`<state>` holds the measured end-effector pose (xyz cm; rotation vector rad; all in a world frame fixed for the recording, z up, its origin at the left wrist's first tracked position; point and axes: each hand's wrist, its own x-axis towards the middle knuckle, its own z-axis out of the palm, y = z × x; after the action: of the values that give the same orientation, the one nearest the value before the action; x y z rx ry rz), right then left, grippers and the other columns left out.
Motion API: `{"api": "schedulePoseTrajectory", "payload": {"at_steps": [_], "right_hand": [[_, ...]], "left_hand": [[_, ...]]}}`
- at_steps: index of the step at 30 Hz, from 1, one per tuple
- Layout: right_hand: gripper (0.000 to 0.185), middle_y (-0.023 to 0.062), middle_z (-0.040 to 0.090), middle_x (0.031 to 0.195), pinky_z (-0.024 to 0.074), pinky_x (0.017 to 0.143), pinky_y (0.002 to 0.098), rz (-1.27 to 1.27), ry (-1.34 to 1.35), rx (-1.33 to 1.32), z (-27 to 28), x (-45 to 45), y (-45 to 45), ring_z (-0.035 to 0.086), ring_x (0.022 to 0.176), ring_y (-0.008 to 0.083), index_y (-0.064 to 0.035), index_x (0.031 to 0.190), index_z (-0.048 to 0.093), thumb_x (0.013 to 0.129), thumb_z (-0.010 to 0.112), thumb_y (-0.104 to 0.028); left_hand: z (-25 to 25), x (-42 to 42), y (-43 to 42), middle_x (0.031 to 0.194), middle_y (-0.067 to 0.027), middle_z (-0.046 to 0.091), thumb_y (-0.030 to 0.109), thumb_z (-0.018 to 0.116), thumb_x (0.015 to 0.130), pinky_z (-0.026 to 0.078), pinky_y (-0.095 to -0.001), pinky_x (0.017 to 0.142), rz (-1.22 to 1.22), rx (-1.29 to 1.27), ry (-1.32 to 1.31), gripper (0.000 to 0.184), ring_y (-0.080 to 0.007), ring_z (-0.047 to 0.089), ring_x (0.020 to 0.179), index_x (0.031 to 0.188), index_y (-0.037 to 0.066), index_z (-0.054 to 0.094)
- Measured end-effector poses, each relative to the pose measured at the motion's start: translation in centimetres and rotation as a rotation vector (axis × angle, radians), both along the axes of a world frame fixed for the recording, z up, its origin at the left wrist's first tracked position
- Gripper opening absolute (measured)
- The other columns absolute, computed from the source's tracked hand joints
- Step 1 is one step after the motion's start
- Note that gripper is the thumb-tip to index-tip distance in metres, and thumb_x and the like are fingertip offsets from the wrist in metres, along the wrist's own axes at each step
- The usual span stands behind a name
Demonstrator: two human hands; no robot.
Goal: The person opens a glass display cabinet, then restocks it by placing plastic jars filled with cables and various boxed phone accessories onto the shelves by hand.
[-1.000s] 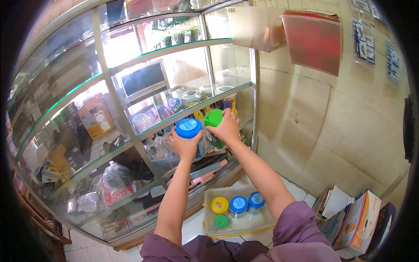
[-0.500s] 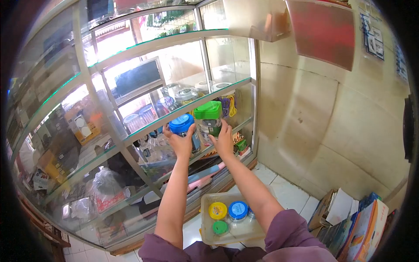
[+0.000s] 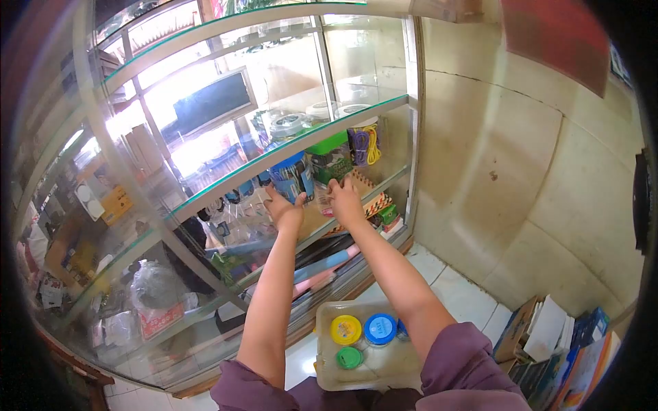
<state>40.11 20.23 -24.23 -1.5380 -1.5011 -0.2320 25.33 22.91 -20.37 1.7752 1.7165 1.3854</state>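
Note:
My left hand has its thumb and fingers around the lower part of a blue-lidded jar inside the glass cabinet. Just right of it stands a green-lidded jar with dark contents. My right hand is at the base of that green-lidded jar, its bent fingers apart and the fingertips against or very close to the jar. Both jars are under the edge of the glass shelf, which partly covers the blue lid.
Yellow and purple cords are right of the jars. Round-lidded containers stand on the upper shelf. Below is a tray with yellow-, blue- and green-lidded jars. Boxes and books stand at the lower right, beside the wall.
Both jars have moved down from above the shelf edge and deeper into the cabinet. My right hand has loosened from the green-lidded jar's side. The view has shifted.

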Motion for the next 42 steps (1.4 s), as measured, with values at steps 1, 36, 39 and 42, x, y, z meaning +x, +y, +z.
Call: {"api": "schedulePoseTrajectory", "payload": {"at_steps": [1,36,39,42], "right_hand": [[0.037,0.0204,0.05,0.112,0.0467,0.089,0.0499,-0.004,-0.007,-0.001,-0.2,0.5,0.5,0.054,0.102,0.0447,-0.0063,0.107,0.051,0.074,0.068,-0.004],[0.059,0.0111,0.057,0.125,0.0476,0.089,0.0508,-0.063,0.028,-0.233,1.7,3.9,2.8,0.06,0.109,0.0355,-0.0146,0.128,0.045,0.08,0.072,-0.033],[0.059,0.0117,0.057,0.125,0.048,0.089,0.0502,-0.065,0.041,-0.218,1.6,3.8,2.8,0.061,0.108,0.0354,-0.0139,0.127,0.045,0.079,0.072,-0.033],[0.059,0.0115,0.057,0.125,0.0491,0.088,0.0488,-0.072,0.023,-0.194,1.2,3.8,3.1,0.061,0.106,0.0352,-0.0139,0.127,0.045,0.079,0.073,-0.034]], "left_hand": [[-0.2,0.8,0.4,0.126,-0.0328,0.04,0.016,0.082,0.072,0.04,-0.0501,0.097,0.04,0.016,0.003,0.09,-0.0499,0.047,0.115,0.14,0.017,0.024],[-1.7,4.9,3.3,0.126,-0.0238,0.041,0.021,0.075,0.07,0.04,-0.0461,0.099,0.164,0.098,-0.024,0.072,-0.0408,0.046,0.119,0.124,0.005,0.031],[-1.7,4.9,3.1,0.12,-0.0286,0.04,0.016,0.072,0.07,0.045,-0.0517,0.091,0.144,0.121,0.043,0.069,-0.0482,0.053,0.104,0.122,0.003,0.028],[-1.7,4.9,3.1,0.118,-0.0264,0.042,0.018,0.072,0.071,0.046,-0.0502,0.09,0.145,0.058,0.102,0.066,-0.0456,0.054,0.103,0.121,0.001,0.032]]}}
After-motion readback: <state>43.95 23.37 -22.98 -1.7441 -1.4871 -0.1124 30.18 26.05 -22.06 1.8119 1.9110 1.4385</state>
